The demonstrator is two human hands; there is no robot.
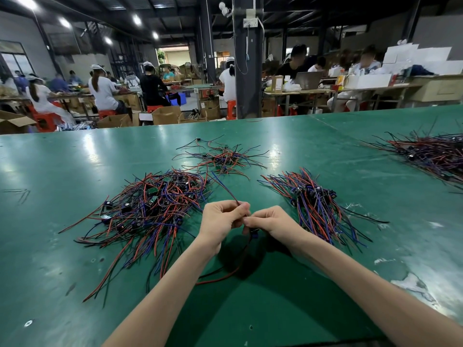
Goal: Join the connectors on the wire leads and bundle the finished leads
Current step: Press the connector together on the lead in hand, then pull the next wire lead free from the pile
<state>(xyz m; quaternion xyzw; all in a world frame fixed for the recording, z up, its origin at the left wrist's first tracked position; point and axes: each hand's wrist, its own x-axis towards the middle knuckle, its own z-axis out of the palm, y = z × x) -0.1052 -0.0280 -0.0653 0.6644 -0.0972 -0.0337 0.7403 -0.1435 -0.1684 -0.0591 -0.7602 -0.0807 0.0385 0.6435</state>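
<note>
My left hand (pixel 221 217) and my right hand (pixel 269 221) meet fingertip to fingertip above the green table (pixel 250 309). The left pinches a red and blue wire lead (pixel 225 187) that runs up and away to the left. A small dark and blue connector (pixel 254 232) sits in the fingers of my right hand, with a red and black lead (pixel 231 272) hanging down onto the table. A big tangled heap of leads with small green boards (pixel 150 206) lies to the left. A neater bundle of leads (pixel 315 209) lies to the right.
A smaller scatter of leads (pixel 223 157) lies further back in the middle, and another heap (pixel 436 154) at the far right edge. Beyond the table stand a dark pillar (pixel 248 71), cardboard boxes, and other people seated at benches.
</note>
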